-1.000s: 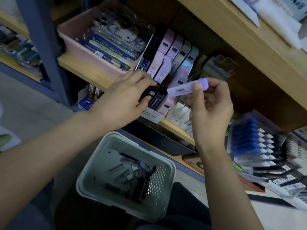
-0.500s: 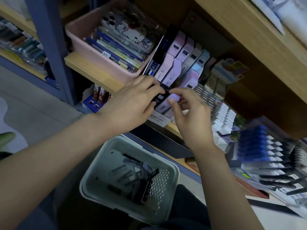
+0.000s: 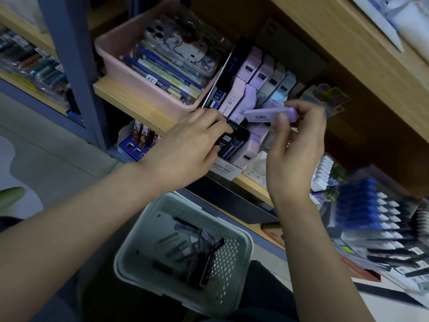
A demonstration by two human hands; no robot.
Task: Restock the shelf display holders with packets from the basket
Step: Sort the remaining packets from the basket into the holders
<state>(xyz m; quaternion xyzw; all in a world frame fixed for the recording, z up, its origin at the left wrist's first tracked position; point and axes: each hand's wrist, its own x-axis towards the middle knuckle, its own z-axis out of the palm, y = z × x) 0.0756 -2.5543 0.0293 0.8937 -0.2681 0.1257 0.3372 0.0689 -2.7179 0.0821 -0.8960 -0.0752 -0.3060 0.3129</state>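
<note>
A tiered display holder (image 3: 221, 169) of pencil-lead packets in black, pink, lilac and pale blue stands on the wooden shelf. My left hand (image 3: 190, 147) grips a bunch of dark packets (image 3: 234, 141) at the holder's front row. My right hand (image 3: 294, 149) pinches a lilac packet (image 3: 270, 114), held level just above the front rows. Below, on my lap, sits a pale perforated basket (image 3: 239, 249) with several dark packets (image 3: 190, 247) inside.
A pink bin (image 3: 130, 73) of pens and a phone case stands on the wooden shelf (image 3: 130, 101) left of the holder. A blue upright post (image 3: 76, 66) rises at left. Trays of blue and black pens (image 3: 371, 212) fill the right. Another shelf board overhangs above.
My right hand went down into the holder's front rows, then came back up and to the right with a lilac packet pinched in it. My left hand stayed on the dark packets.
</note>
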